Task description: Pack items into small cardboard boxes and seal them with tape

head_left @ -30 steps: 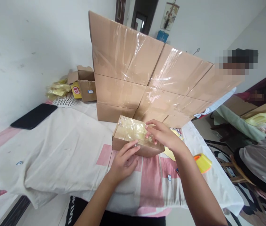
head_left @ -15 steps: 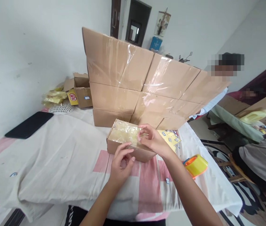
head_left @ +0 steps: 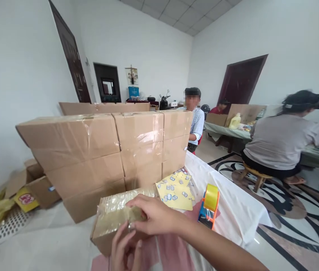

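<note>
A small cardboard box (head_left: 107, 233) sits on the cloth-covered table in front of me, with shiny clear tape (head_left: 114, 216) wrinkled across its top. My right hand (head_left: 156, 216) rests on the taped top, its fingers curved and the thumb apart from them. My left hand (head_left: 125, 250) is at the box's near side, fingers spread, the index fingertip close to the tape; its lower part is cut off by the frame edge. To the right lies a tape dispenser (head_left: 210, 205) with a yellow roll, orange sides and a blue part.
A wall of taped cartons (head_left: 91, 165) stands just behind the box. Yellow printed sheets (head_left: 178, 190) lie right of it. At left are an open carton (head_left: 42, 188) and a white perforated basket (head_left: 7, 226). One person (head_left: 197, 122) is behind the cartons, another (head_left: 278, 139) sits on a stool at right.
My view has tilted up and swung right, showing more of the room. My right hand has lowered and flattened over the box top. The left hand stays near the front side.
</note>
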Action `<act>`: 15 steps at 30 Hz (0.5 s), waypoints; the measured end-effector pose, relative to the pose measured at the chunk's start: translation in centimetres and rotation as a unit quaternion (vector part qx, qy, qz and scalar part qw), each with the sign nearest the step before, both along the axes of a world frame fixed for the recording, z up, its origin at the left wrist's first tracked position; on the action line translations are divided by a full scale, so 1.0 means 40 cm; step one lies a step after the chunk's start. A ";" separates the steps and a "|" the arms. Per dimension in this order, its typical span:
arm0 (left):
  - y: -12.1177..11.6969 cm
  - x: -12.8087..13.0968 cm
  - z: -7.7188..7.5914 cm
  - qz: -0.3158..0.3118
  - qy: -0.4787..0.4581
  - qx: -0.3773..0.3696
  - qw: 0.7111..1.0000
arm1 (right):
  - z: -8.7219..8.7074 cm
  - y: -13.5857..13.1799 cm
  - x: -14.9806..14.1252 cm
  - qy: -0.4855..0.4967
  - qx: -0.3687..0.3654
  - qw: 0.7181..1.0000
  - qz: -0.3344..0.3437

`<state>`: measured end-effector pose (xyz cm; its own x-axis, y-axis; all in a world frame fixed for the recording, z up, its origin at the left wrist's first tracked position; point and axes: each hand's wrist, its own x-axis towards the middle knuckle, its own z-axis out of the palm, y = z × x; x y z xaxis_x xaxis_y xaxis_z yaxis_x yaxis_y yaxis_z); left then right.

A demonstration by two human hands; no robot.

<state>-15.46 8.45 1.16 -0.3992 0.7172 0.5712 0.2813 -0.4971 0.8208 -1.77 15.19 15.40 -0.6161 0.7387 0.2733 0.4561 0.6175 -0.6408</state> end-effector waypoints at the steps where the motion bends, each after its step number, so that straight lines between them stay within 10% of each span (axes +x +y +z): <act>1: 0.004 0.004 -0.002 0.003 -0.001 0.010 1.000 | 0.003 -0.005 -0.010 -0.022 0.012 0.999 -0.035; 8: 0.007 0.009 -0.013 -0.006 -0.029 0.020 0.999 | 0.049 -0.005 -0.120 -0.167 -0.027 0.961 -0.220; 15: -0.001 -0.037 -0.038 -0.020 -0.007 -0.007 1.000 | 0.080 -0.017 -0.159 -0.212 -0.025 0.944 -0.252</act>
<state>-16.94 8.40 -0.36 -0.3779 0.7400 0.5564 0.2505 -0.4969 0.8309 -8.12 14.49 18.61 -0.2297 0.9725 0.0393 0.9055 0.2283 -0.3576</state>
